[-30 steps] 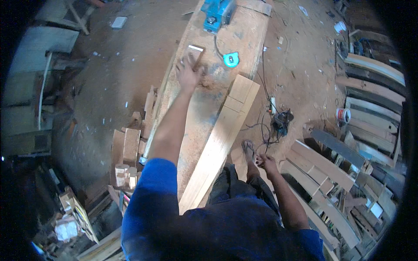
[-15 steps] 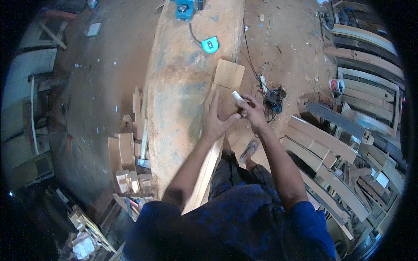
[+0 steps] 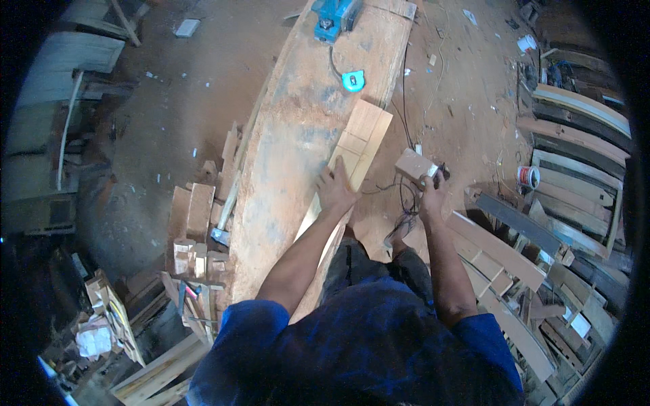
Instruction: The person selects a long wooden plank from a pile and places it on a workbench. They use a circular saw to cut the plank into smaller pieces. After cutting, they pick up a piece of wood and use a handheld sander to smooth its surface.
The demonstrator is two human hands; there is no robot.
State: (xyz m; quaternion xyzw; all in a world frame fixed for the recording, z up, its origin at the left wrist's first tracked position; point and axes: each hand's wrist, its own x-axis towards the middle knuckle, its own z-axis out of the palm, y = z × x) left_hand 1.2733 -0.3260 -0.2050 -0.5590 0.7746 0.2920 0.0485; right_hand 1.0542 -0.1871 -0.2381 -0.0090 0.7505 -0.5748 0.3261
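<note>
My left hand [image 3: 332, 191] lies on a long pale wooden board [image 3: 364, 128], fingers spread over its top and thumb near its right edge. Thin dark lines cross the board beyond my fingertips. Out to the right, past the bench edge, my right hand [image 3: 433, 194] grips a small brown wooden block [image 3: 414, 164] by its near right end. A whitish patch shows on the block beside my fingertips. The board lies lengthwise along the right side of a dusty workbench [image 3: 284, 169].
Farther along the bench sit a turquoise tape measure [image 3: 353, 81] and a blue power tool [image 3: 328, 26]. Wood offcuts [image 3: 201, 213] and a hammer [image 3: 220, 235] are left of the bench. Cables [image 3: 406, 196] trail on the floor at right, near stacked planks [image 3: 497, 250] and a white bucket [image 3: 527, 177].
My right hand has moved right and away from the board, carrying the block. My left hand now presses onto the board. The view has shifted, showing more of the lined board.
</note>
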